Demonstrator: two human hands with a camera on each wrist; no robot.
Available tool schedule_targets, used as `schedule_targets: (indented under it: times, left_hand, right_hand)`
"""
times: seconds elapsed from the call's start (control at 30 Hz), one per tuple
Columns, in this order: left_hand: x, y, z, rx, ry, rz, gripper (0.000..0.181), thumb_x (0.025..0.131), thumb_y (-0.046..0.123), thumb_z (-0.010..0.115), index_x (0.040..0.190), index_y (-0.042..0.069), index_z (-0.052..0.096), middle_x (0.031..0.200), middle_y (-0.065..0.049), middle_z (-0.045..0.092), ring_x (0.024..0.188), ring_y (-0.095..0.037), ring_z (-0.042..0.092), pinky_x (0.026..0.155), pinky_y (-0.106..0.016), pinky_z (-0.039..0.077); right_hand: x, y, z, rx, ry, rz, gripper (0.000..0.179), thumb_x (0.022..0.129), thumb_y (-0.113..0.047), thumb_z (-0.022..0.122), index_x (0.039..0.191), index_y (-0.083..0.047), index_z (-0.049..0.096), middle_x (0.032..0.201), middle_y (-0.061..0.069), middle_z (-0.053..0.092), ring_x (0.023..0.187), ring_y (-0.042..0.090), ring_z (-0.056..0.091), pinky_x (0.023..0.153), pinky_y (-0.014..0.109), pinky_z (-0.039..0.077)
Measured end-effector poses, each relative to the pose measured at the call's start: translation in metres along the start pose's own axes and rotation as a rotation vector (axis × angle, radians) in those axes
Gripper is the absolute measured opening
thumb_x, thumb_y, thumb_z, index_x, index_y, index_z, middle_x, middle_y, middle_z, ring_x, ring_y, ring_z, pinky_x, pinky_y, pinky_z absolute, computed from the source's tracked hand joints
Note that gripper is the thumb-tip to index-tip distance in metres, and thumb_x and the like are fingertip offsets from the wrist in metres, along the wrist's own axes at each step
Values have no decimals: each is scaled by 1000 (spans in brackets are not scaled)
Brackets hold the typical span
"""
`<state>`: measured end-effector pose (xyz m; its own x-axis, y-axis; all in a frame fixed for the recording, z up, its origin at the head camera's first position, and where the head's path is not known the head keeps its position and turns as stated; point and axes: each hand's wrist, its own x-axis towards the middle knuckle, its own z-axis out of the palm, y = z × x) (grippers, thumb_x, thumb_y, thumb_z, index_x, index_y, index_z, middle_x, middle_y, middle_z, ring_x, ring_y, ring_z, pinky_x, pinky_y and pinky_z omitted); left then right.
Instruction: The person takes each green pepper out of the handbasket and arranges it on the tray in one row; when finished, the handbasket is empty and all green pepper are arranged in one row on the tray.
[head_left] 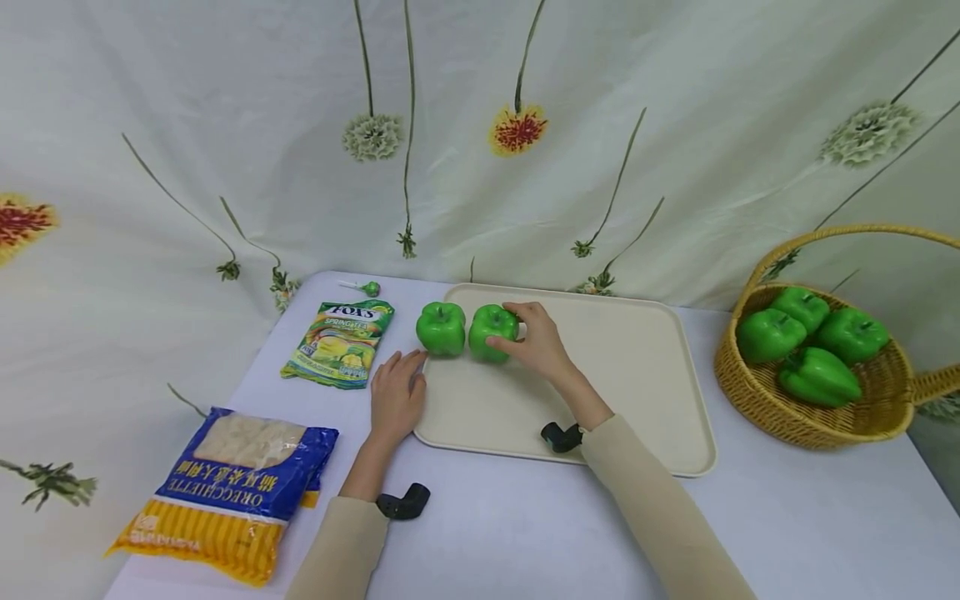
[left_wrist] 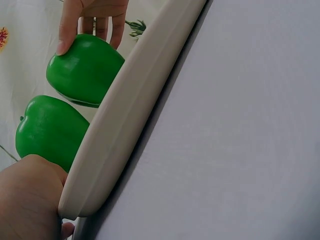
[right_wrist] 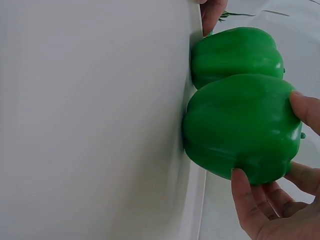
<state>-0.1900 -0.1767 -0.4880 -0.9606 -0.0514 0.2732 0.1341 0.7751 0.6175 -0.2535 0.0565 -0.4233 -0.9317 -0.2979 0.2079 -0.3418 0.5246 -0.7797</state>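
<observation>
My right hand (head_left: 538,340) holds a green bell pepper (head_left: 491,332) between thumb and fingers at the left part of a cream tray (head_left: 570,400). In the right wrist view this bell pepper (right_wrist: 240,127) sits at the tray surface, the fingertips (right_wrist: 241,182) on its side. Another green bell pepper (head_left: 441,328) stands upright just left of it, near the tray's far left corner. The left hand (head_left: 397,396) rests by the tray's left edge, its fingers extended close to that second pepper; part of this hand is cut off in the left wrist view.
Right of the tray stands a wicker basket (head_left: 727,367) with several green peppers (head_left: 771,335). To the left lie a Fox's candy bag (head_left: 339,343), a green lollipop (head_left: 371,288) and a blue and yellow orecchiette bag (head_left: 232,492). A flowered cloth (head_left: 465,192) hangs behind the table.
</observation>
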Motion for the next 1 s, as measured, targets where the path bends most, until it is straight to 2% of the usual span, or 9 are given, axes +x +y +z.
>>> schedule_targets:
  times: [0.53,0.7,0.83,1.0]
  left_hand:
    - [0,0,1,2,1,4,39,95,8,47,131,0,58,140,-20,55,140,-44,35,117,-63,16]
    - [1,1,1,-6,10,20,39,94,8,47,130,-1,59,139,-21,55,139,-46,36,116,-64,17]
    - [2,-1,2,-1,23,30,39,94,8,47,130,-1,59,138,-21,56,138,-46,37,116,-64,18]
    - [2,-3,2,0,21,23,39,94,8,47,130,-1,59,139,-21,56,139,-46,36,116,-63,17]
  right_hand:
    - [0,-2,5,5,6,1,65,85,-22,77,139,1,49,129,24,49,116,35,54,82,33,59]
    - [0,-2,4,1,-1,-2,70,84,-23,77,143,-1,46,129,24,49,116,35,54,82,33,59]
    - [0,-3,3,-9,-8,-8,76,83,-26,78,145,-1,42,130,24,48,116,34,53,82,37,58]
    - [-7,-5,-2,-6,-16,-12,78,83,-29,78,146,-2,42,135,25,45,121,38,49,92,46,53]
